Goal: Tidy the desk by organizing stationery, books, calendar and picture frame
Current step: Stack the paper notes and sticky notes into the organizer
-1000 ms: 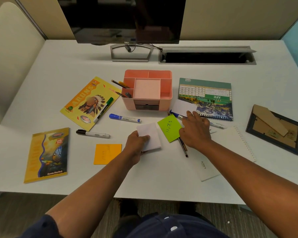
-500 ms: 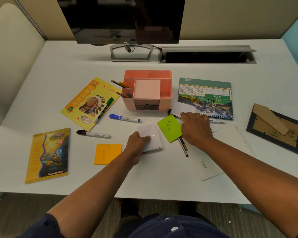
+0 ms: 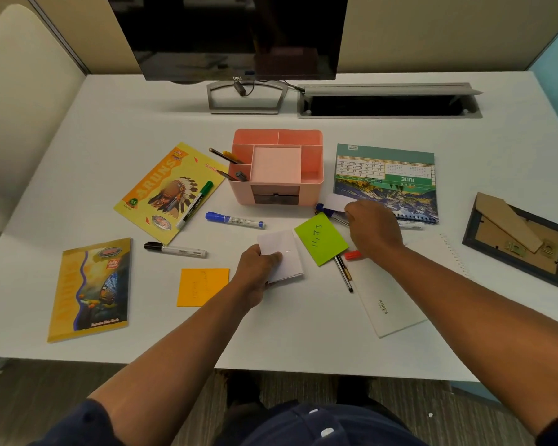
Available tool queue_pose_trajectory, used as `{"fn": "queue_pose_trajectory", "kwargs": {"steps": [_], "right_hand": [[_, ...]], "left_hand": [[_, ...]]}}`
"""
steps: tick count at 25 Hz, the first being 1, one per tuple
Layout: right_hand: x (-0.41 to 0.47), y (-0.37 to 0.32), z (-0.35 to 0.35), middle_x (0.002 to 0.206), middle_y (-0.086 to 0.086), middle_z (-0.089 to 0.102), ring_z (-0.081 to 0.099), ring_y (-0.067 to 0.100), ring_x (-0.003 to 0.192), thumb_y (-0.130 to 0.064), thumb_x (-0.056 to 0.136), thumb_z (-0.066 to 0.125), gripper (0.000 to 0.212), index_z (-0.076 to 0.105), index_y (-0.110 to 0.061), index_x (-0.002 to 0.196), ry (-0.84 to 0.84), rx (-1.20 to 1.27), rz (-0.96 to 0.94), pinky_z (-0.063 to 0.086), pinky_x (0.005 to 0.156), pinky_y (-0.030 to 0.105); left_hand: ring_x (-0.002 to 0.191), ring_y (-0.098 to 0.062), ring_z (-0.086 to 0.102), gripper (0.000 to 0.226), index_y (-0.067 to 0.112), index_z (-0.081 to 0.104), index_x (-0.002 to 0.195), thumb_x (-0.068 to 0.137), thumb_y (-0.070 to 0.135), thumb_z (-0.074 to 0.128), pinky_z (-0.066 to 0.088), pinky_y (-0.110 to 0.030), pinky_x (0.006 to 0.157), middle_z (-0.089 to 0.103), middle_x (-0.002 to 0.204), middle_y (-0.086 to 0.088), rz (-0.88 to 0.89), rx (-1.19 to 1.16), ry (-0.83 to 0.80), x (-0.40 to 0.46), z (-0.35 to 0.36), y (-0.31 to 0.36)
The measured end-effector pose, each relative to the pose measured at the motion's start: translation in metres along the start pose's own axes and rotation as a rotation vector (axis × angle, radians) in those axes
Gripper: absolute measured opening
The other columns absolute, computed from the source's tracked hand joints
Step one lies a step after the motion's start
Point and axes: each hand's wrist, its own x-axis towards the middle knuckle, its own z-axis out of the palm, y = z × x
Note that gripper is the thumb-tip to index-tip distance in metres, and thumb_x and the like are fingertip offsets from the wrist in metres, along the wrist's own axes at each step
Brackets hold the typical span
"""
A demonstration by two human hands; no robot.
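The left hand (image 3: 260, 268) held a white note stack (image 3: 282, 252); the right hand (image 3: 372, 228) pinched a white slip (image 3: 335, 201) at its near edge; light, floppy paper, best taken by an edge

organizer (image 3: 277, 169): mid-desk, in front of the monitor stand (image 3: 247, 98)
calendar (image 3: 385, 178): just right of the organizer
picture frame (image 3: 517, 239): far right, face down
two books (image 3: 171, 191): left of the organizer, one nearer the front edge
markers (image 3: 234, 219): between books and organizer

The smooth matt white counter (image 3: 303, 333) carries a matt pink plastic organiser (image 3: 310, 185); at far left lies a glossy yellow paper-covered book (image 3: 161, 201), at far right a brown cardboard-backed frame (image 3: 517, 243).
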Motion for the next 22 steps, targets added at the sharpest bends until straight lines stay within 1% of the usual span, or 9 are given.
{"fn": "queue_pose_trajectory", "kwargs": {"steps": [3,6,8,10,12,14,16,19,22], "right_hand": [[-0.008,-0.001,-0.016,0.079,0.005,0.066,0.059,0.025,0.069,-0.019,0.101,0.047,0.024,0.068,-0.013,0.092,0.160,0.330,0.159,0.052,0.059,0.038],[-0.022,-0.010,-0.032,0.087,0.000,0.069,0.064,0.018,0.077,-0.018,0.100,0.056,0.016,0.071,-0.013,0.103,0.248,0.748,0.297,0.053,0.064,0.030],[-0.030,-0.020,-0.039,0.088,-0.002,0.071,0.066,0.017,0.078,-0.016,0.098,0.060,0.009,0.069,-0.018,0.098,0.144,1.113,0.489,0.055,0.061,0.030],[-0.038,-0.030,-0.043,0.085,-0.001,0.073,0.064,0.014,0.068,-0.014,0.097,0.063,0.008,0.068,-0.021,0.095,-0.045,1.311,0.622,0.052,0.056,0.031],[-0.045,-0.038,-0.042,0.090,0.002,0.075,0.064,0.012,0.064,-0.012,0.095,0.064,0.010,0.068,-0.016,0.103,-0.171,1.390,0.640,0.050,0.057,0.030],[-0.049,-0.045,-0.037,0.098,0.006,0.075,0.068,0.015,0.075,-0.008,0.095,0.063,0.013,0.068,-0.011,0.107,-0.212,1.492,0.656,0.052,0.058,0.029],[-0.052,-0.053,-0.033,0.099,0.007,0.074,0.068,0.020,0.083,-0.009,0.096,0.063,0.008,0.068,-0.013,0.101,-0.230,1.528,0.684,0.054,0.061,0.030],[-0.054,-0.060,-0.020,0.109,0.010,0.071,0.066,0.026,0.096,-0.017,0.096,0.064,0.004,0.067,-0.019,0.098,-0.258,1.439,0.708,0.056,0.066,0.031],[-0.054,-0.066,-0.016,0.115,0.004,0.068,0.064,0.026,0.107,-0.024,0.096,0.064,0.014,0.065,-0.023,0.110,-0.269,1.283,0.662,0.061,0.082,0.039]], "left_hand": [[0.106,-0.028,0.061,0.034,0.015,0.057,0.128,0.096,0.006,0.061,0.054,-0.051,0.094,0.065,0.123,-0.009,0.018,-0.012,0.008,-0.004,0.001,0.002],[0.106,-0.026,0.061,0.034,0.017,0.058,0.128,0.096,0.007,0.060,0.056,-0.043,0.083,0.064,0.123,-0.006,0.050,-0.041,-0.003,-0.010,0.003,0.006],[0.102,-0.022,0.061,0.030,0.019,0.058,0.125,0.097,0.007,0.057,0.054,-0.038,0.079,0.064,0.122,-0.004,0.086,-0.061,-0.016,-0.016,0.007,0.012],[0.102,-0.021,0.060,0.031,0.020,0.057,0.125,0.098,0.007,0.054,0.054,-0.038,0.081,0.063,0.123,-0.003,0.111,-0.078,-0.025,-0.020,0.011,0.020],[0.105,-0.022,0.057,0.036,0.021,0.054,0.131,0.099,0.006,0.051,0.055,-0.041,0.084,0.059,0.126,-0.002,0.114,-0.086,-0.019,-0.024,0.017,0.027],[0.103,-0.022,0.055,0.036,0.022,0.050,0.132,0.100,0.007,0.049,0.056,-0.042,0.086,0.054,0.126,-0.001,0.107,-0.099,0.006,-0.028,0.022,0.032],[0.099,-0.020,0.054,0.029,0.025,0.048,0.124,0.101,0.008,0.047,0.056,-0.044,0.088,0.052,0.122,-0.001,0.111,-0.106,0.015,-0.032,0.028,0.035],[0.095,-0.018,0.053,0.025,0.025,0.048,0.120,0.101,0.010,0.044,0.056,-0.040,0.084,0.053,0.118,-0.002,0.140,-0.080,0.002,-0.038,0.033,0.036],[0.093,-0.018,0.058,0.017,0.026,0.048,0.121,0.106,0.026,0.041,0.056,-0.035,0.076,0.058,0.107,-0.001,0.148,-0.155,-0.015,-0.044,0.036,0.033]]}}
